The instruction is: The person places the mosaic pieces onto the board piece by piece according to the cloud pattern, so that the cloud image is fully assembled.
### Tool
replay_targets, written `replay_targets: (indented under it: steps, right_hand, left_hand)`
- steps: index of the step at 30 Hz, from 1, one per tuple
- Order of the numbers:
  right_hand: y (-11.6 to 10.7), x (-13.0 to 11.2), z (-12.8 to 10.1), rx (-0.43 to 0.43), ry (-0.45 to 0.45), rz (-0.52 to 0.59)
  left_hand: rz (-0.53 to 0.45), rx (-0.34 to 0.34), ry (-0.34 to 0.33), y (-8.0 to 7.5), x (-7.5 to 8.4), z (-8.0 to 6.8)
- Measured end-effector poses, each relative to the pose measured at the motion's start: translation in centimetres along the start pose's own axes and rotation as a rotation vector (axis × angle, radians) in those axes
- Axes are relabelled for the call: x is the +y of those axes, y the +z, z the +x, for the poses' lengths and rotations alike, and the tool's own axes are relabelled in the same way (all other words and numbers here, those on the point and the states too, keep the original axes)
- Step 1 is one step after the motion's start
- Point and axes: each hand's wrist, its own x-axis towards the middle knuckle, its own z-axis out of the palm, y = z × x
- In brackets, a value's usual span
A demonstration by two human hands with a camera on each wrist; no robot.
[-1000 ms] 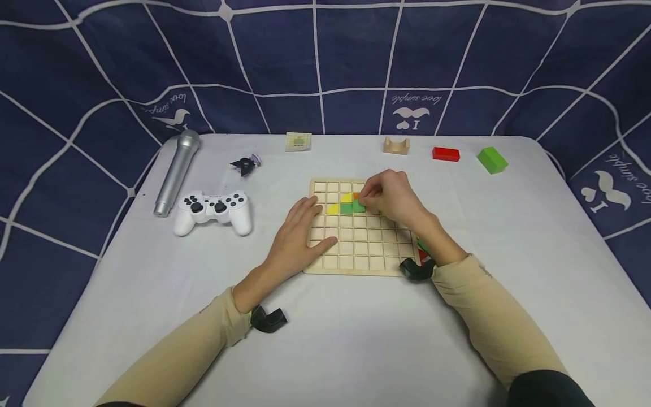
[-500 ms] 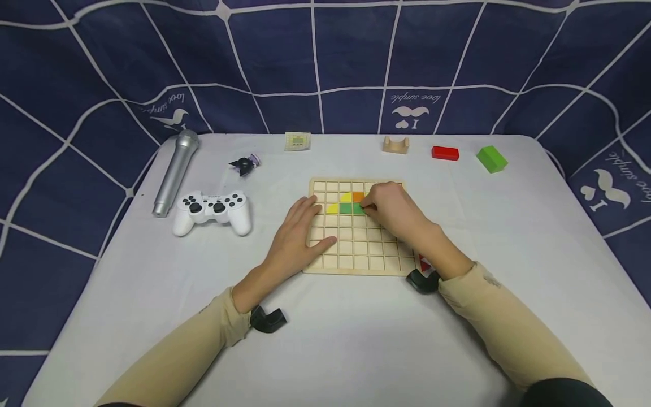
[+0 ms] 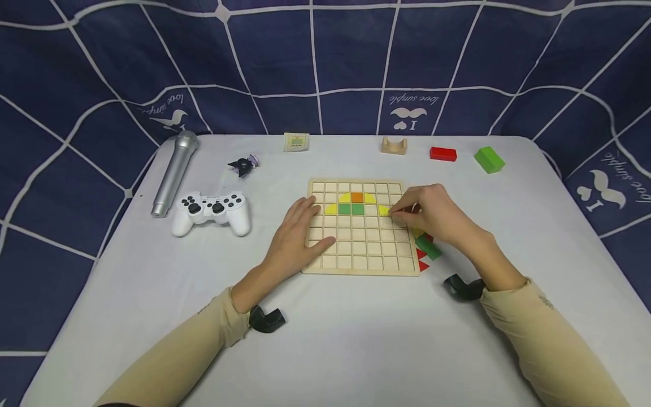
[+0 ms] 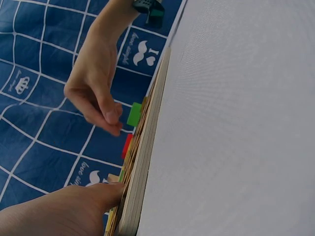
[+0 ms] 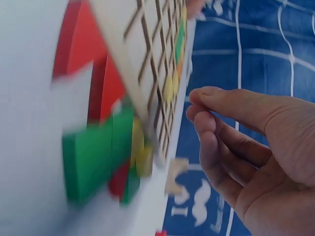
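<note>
A light wooden grid board (image 3: 373, 249) lies on the table. My left hand (image 3: 292, 237) rests on its left edge, fingers spread and thumb over the squares. In the grid's upper rows sit an orange square (image 3: 357, 197), two green squares (image 3: 351, 208) and several yellow pieces (image 3: 370, 198). My right hand (image 3: 434, 215) hovers at the board's right side, fingertips near a yellow piece (image 3: 383, 210) that lies in the grid. In the right wrist view its fingers are loosely bent, thumb close to the index finger, with nothing visible between them.
Loose green blocks (image 3: 428, 247) and red triangles (image 3: 422, 265) lie along the board's right edge. Behind stand a pattern card (image 3: 296, 142), a wooden arch (image 3: 394, 145), a red block (image 3: 443, 154) and a green block (image 3: 489, 160). A game controller (image 3: 211, 213), figurine (image 3: 244, 165) and microphone (image 3: 175, 172) are left.
My right hand has moved right from the green squares, uncovering the grid's upper rows and two more yellow pieces there. My left hand has stayed in place.
</note>
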Motion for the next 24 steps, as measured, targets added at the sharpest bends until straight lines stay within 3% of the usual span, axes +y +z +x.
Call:
replay_targets:
  steps: [5,10,15,24]
  right_hand:
    - [-1.5,1.7,-1.7,0.035,0.111,-0.009]
    - [-1.5,3.2,-2.7,0.024,0.211,0.007]
    - [-0.9,3.8,-2.8,-0.015,0.254,0.030]
    - [-1.0,3.7,-3.0,0.009,0.293,0.090]
  left_hand:
    - [0.001,0.000,0.004,0.0,-0.1,-0.1]
    - [0.003,-0.001,0.001,0.0,-0.1,0.0]
    - [0.003,0.002,0.000,0.1,-0.2,-0.1]
    - [-0.003,0.003,0.005,0.1,-0.3,0.1]
